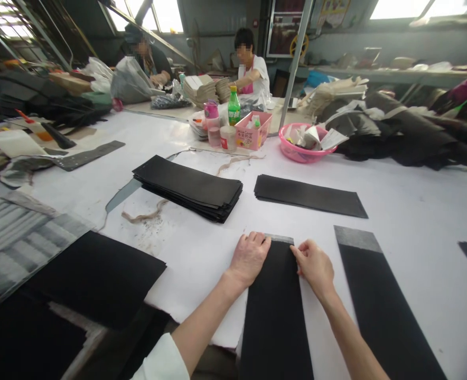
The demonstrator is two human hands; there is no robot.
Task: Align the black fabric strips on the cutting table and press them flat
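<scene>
A long black strip (275,311) with a grey band at its far end lies on the white table (416,211) in front of me. My left hand (249,257) rests on the strip's far left corner, fingers curled down against it. My right hand (315,264) presses the far right edge with fingers bent, pinching the strip's edge. A second strip with a grey end (380,301) lies just to the right.
A stack of black strips (189,187) and a thinner pile (308,195) lie farther out. A large black sheet (94,277) sits at left. Beyond are a pink bowl (302,142), a pink box (253,132), bottles, and two seated people working.
</scene>
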